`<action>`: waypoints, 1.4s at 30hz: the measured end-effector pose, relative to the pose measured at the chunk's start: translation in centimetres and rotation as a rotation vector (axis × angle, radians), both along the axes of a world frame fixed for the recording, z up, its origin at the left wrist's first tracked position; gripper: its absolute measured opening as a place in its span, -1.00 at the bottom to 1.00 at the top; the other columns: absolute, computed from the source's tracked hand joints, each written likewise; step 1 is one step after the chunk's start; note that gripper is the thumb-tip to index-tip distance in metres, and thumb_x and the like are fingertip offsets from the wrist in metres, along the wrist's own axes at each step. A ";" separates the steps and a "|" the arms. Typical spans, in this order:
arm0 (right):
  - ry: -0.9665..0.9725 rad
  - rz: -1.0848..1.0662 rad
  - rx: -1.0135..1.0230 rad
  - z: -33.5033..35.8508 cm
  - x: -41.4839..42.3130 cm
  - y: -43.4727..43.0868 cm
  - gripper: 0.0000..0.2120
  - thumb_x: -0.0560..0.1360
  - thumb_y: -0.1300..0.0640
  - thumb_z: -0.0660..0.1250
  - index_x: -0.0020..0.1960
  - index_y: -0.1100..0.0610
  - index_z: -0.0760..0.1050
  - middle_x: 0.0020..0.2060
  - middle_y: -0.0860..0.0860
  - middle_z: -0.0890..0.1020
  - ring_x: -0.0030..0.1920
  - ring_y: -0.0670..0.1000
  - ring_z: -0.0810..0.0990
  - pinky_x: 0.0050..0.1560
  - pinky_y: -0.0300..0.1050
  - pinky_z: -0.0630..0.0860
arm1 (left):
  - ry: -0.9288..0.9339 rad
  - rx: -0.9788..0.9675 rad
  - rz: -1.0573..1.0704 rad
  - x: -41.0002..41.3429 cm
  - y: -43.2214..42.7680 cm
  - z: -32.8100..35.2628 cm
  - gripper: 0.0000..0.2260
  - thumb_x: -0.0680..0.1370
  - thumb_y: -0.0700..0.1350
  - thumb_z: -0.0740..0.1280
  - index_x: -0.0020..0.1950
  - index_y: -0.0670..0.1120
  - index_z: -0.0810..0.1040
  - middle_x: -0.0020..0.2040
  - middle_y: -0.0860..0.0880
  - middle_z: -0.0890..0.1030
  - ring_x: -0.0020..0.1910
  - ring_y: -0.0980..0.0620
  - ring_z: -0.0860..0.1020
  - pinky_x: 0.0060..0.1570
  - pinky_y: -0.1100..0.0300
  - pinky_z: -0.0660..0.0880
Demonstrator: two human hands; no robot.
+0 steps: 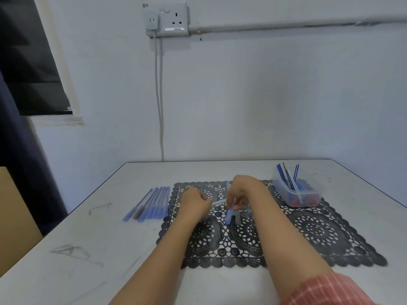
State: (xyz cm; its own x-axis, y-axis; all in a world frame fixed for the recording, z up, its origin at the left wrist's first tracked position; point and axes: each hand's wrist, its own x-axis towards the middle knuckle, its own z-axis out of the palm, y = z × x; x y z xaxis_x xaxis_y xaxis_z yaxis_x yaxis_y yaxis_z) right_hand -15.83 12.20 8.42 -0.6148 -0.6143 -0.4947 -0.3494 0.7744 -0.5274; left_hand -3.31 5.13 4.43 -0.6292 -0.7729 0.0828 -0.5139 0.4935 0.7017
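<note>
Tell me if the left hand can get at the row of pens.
Probably yes: the pens lie uncovered beside the left hand, nothing between them, though that hand pinches a pale tube.

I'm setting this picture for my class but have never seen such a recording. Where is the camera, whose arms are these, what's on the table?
There is no machine: the one camera sits on a person's head, looking forward and down at their own bare arms. The left hand grips a pale pen barrel; the right hand pinches small blue pen parts. Both work over a black lace mat on a grey table. Left of the mat lies a row of blue pens; on its far right corner stands a clear tub of refills.
</note>
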 end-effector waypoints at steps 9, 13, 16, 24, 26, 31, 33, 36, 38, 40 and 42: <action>0.022 -0.001 0.053 -0.3 -0.2 0.4 -0.67 0.50 0.30 0.28 0.24 0.38 0.41 -0.14 0.15 0.56 -0.37 -0.04 0.52 0.04 -0.19 0.52 | -0.184 -0.263 -0.072 -0.7 1.7 -0.8 -0.82 0.46 -0.02 0.40 -0.14 -0.13 0.64 -0.22 -0.05 0.63 -0.21 0.00 0.59 -0.18 0.14 0.53; 0.043 0.003 0.054 -0.2 -0.4 0.7 -0.71 0.50 0.31 0.28 0.20 0.36 0.43 -0.21 0.15 0.56 -0.36 -0.03 0.55 0.10 -0.13 0.54 | -0.170 -0.306 -0.065 -1.2 2.3 -1.4 -0.84 0.49 -0.02 0.35 -0.08 -0.10 0.61 -0.15 -0.04 0.62 -0.14 -0.02 0.58 -0.13 0.10 0.54; 0.026 -0.005 0.041 0.0 -0.5 1.0 -0.70 0.49 0.31 0.29 0.21 0.37 0.42 -0.21 0.15 0.56 -0.37 -0.02 0.56 0.03 -0.12 0.57 | -0.114 -0.278 -0.088 -1.5 2.5 -1.6 -0.82 0.51 -0.02 0.35 -0.09 -0.13 0.63 -0.16 -0.05 0.63 -0.16 -0.02 0.59 -0.11 0.10 0.55; -0.100 -0.086 0.073 -0.4 -1.7 1.3 -0.59 0.47 0.32 0.33 0.28 0.40 0.36 -0.12 0.19 0.58 -0.27 -0.01 0.59 0.13 -0.13 0.53 | 0.006 -0.131 -0.177 -2.0 2.4 -2.2 -0.77 0.53 -0.01 0.34 -0.11 -0.14 0.68 -0.33 -0.06 0.62 -0.35 0.08 0.58 -0.20 0.22 0.55; -0.127 -0.082 0.085 -0.6 -1.6 1.0 -0.56 0.45 0.31 0.35 0.28 0.41 0.36 -0.05 0.20 0.59 -0.22 -0.02 0.61 0.15 -0.17 0.52 | 0.021 -0.105 -0.198 -2.1 2.4 -2.2 -0.81 0.52 -0.05 0.37 -0.03 -0.14 0.66 -0.30 0.01 0.59 -0.39 0.20 0.53 -0.38 0.43 0.43; -0.099 -0.044 0.119 -0.7 -1.3 0.8 -0.57 0.47 0.28 0.34 0.30 0.38 0.36 -0.15 0.16 0.60 -0.25 -0.04 0.61 0.19 -0.17 0.50 | 0.059 -0.075 -0.215 -2.0 2.4 -2.5 -0.85 0.50 -0.09 0.39 -0.06 -0.16 0.67 -0.22 -0.07 0.65 -0.32 0.07 0.58 -0.29 0.32 0.52; -0.072 -0.032 0.127 -0.7 -1.3 0.8 -0.56 0.49 0.27 0.32 0.33 0.34 0.34 -0.04 0.15 0.60 -0.24 -0.03 0.59 0.21 -0.12 0.49 | 0.061 -0.102 -0.217 -2.0 2.3 -2.6 -0.86 0.51 -0.12 0.37 -0.08 -0.16 0.68 -0.20 -0.09 0.66 -0.31 0.09 0.55 -0.31 0.35 0.48; -0.014 -0.026 0.158 -0.8 -1.3 1.0 -0.55 0.51 0.24 0.32 0.35 0.31 0.32 0.17 0.12 0.54 -0.28 -0.05 0.58 0.20 -0.12 0.49 | 0.067 -0.142 -0.222 -2.0 2.2 -2.8 -0.85 0.51 -0.11 0.36 0.00 -0.11 0.67 -0.09 -0.03 0.67 -0.20 0.14 0.56 -0.17 0.33 0.46; -0.009 -0.011 0.169 -0.9 -1.3 1.0 -0.63 0.52 0.24 0.31 0.28 0.34 0.38 -0.01 0.09 0.61 -0.29 -0.05 0.58 0.21 -0.09 0.48 | 0.042 -0.190 -0.208 -1.9 2.2 -2.9 -0.84 0.51 -0.05 0.36 0.03 -0.05 0.67 -0.06 0.02 0.67 -0.15 0.12 0.58 -0.09 0.21 0.52; -0.017 0.015 0.175 -1.0 -1.2 0.8 -0.81 0.51 0.23 0.32 0.05 0.33 0.49 -0.21 0.08 0.61 -0.26 -0.05 0.58 0.21 -0.06 0.48 | 0.001 -0.268 -0.187 -1.8 2.1 -2.9 -0.83 0.52 0.00 0.34 0.04 0.01 0.66 -0.07 0.04 0.67 -0.13 0.10 0.59 -0.11 0.17 0.54; 0.005 0.037 0.158 -1.1 -1.2 0.7 -0.88 0.47 0.23 0.37 -0.10 0.30 0.51 -0.23 0.08 0.60 -0.24 -0.03 0.58 0.20 -0.04 0.49 | -0.005 -0.296 -0.173 -1.7 1.9 -2.9 -0.82 0.52 0.02 0.33 0.05 0.03 0.66 -0.06 0.05 0.67 -0.12 0.09 0.59 -0.11 0.16 0.54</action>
